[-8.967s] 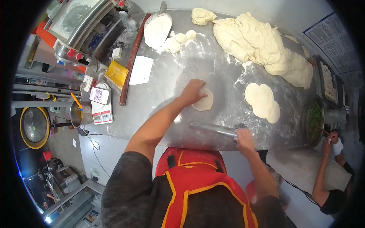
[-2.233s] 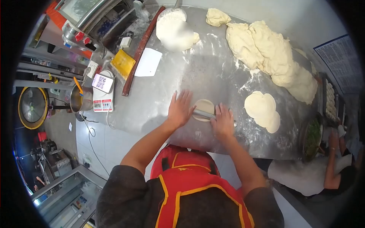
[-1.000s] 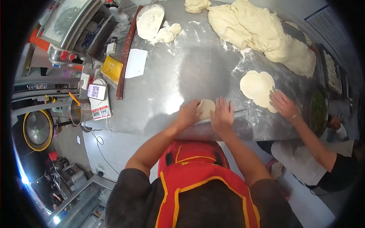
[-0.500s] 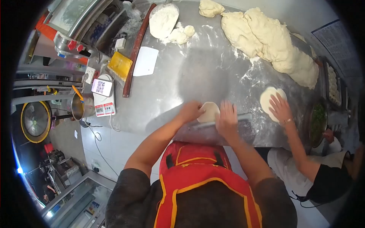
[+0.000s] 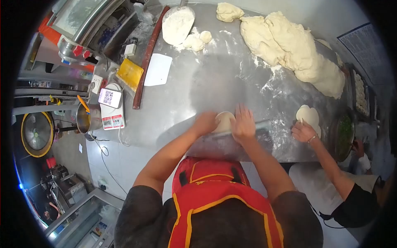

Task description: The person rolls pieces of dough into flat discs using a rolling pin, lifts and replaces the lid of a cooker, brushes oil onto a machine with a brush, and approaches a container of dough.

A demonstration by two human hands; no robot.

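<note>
Dough round [image 5: 224, 121] lies on the table [image 5: 178, 97] between the hands: left hand [image 5: 206, 123] pinches its edge, right hand [image 5: 244, 124] lies flat, fingers straight, over the blurred rolling pin [image 5: 263, 125]. Stacked rounds [image 5: 311, 117] have just shifted toward the co-worker, whose hand [image 5: 303, 131] touches them, apparently taking them over.

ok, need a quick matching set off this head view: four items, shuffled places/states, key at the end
Items
1. Wearer's left hand
2. Wearer's right hand
3. Digital kitchen scale
4. Red-brown rod

Places/states
A. Partly covered by a QR-code card
B. Fingers curled, at the left edge of the small dough round
C. Along the left side of the white sheet
D. Fingers extended, over the motion-blurred rolling pin

Pairs: 1-B, 2-D, 3-A, 4-C
</note>
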